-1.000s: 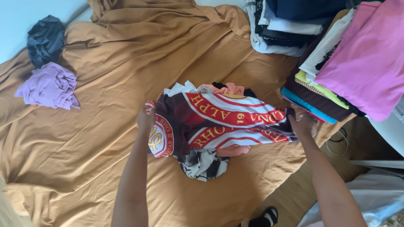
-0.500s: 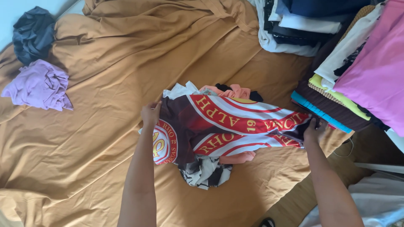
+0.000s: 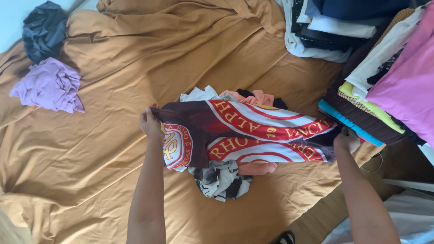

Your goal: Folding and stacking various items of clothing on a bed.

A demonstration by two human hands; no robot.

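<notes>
Two hands [image 3: 151, 123] at banner [image 3: 244, 135] edges

I look down on a bed [image 3: 90, 171] covered by a rumpled mustard-brown sheet [image 3: 149, 58], with soft, even daylight across it and only shallow shadows in the folds. At the bed's far left corner I see a strip of pale blue wall [image 3: 11, 20]. Past the bed's near right corner I see a wooden floor [image 3: 316, 217] with a thin cable [image 3: 375, 165] lying on it and something white [image 3: 407, 217] at the frame's lower right.
</notes>
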